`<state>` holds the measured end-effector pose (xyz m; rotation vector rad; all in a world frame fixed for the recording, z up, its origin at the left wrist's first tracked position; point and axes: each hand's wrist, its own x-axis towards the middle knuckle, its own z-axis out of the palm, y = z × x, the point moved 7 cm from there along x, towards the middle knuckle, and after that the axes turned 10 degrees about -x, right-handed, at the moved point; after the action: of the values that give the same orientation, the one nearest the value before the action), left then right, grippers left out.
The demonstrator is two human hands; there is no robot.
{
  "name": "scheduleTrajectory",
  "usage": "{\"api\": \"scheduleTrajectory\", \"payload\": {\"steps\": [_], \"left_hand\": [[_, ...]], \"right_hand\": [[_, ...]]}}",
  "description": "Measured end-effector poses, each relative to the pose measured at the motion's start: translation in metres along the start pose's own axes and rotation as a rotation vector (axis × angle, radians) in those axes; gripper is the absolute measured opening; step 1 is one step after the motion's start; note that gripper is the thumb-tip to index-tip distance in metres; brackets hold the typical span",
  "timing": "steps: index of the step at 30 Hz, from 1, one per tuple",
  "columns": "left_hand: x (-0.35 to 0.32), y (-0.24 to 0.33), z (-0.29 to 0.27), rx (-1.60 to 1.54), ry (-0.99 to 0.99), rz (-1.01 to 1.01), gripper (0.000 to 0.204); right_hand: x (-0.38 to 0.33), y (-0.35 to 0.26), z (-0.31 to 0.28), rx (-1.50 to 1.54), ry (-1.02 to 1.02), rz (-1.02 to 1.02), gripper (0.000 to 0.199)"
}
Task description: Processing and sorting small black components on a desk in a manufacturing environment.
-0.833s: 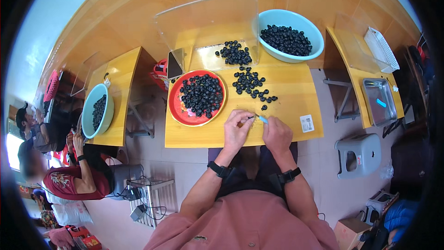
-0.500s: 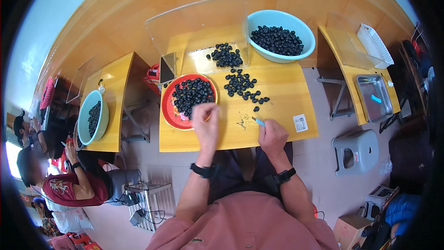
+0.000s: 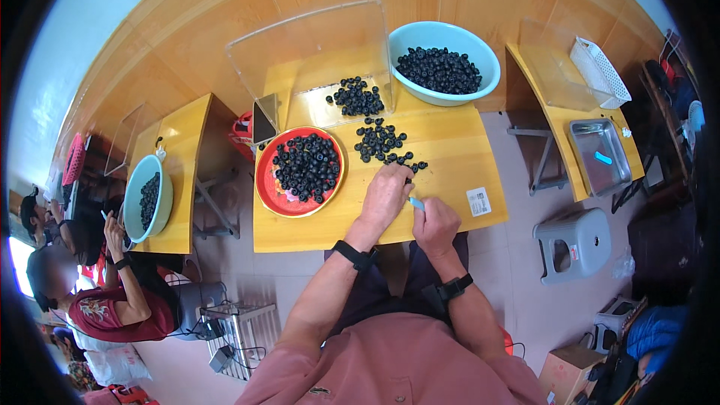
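Note:
My left hand [image 3: 385, 193] bends over the near end of a loose spread of small black round parts [image 3: 377, 141], several with a hole in the middle. Its fingertips are pinched at one black round part [image 3: 409, 180]. Close beside it, my right hand [image 3: 436, 226] is closed round a slim knife [image 3: 417, 203] with a light-blue handle, tip pointing up and left. On the left of the table stands a red dish [image 3: 264, 193] with a yellow rim, heaped with more black parts. Another pile [image 3: 357, 97] lies behind, by a clear plastic screen [image 3: 307, 52].
A pale-blue basin [image 3: 491, 67] full of black parts stands at the back right. A white label [image 3: 478, 202] lies at the table's right. Side tables hold a metal tray [image 3: 600, 157] and another basin [image 3: 169, 199]. A grey stool [image 3: 574, 244] stands right; a person [image 3: 124, 307] works left.
My left hand has gone from beside the red dish rightward to the loose black parts, close to the knife. My right hand keeps its grip. The whole view has shifted slightly.

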<state>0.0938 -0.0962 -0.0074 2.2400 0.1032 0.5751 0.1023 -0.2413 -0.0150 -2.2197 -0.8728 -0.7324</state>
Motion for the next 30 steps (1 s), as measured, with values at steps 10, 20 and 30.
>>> {"api": "scheduleTrajectory", "payload": {"steps": [10, 20, 30], "left_hand": [[-0.037, -0.011, -0.024, -0.295, 0.194, -0.210, 0.018], [-0.074, -0.035, -0.017, -0.455, 0.327, -0.357, 0.018], [-0.074, -0.025, -0.025, -0.453, 0.395, -0.279, 0.018]], "right_hand": [[-0.001, 0.000, 0.000, -0.013, 0.011, -0.028, 0.015], [0.002, -0.006, 0.006, -0.084, -0.080, -0.062, 0.019], [0.003, -0.013, 0.009, -0.135, -0.153, -0.108, 0.016]]}}
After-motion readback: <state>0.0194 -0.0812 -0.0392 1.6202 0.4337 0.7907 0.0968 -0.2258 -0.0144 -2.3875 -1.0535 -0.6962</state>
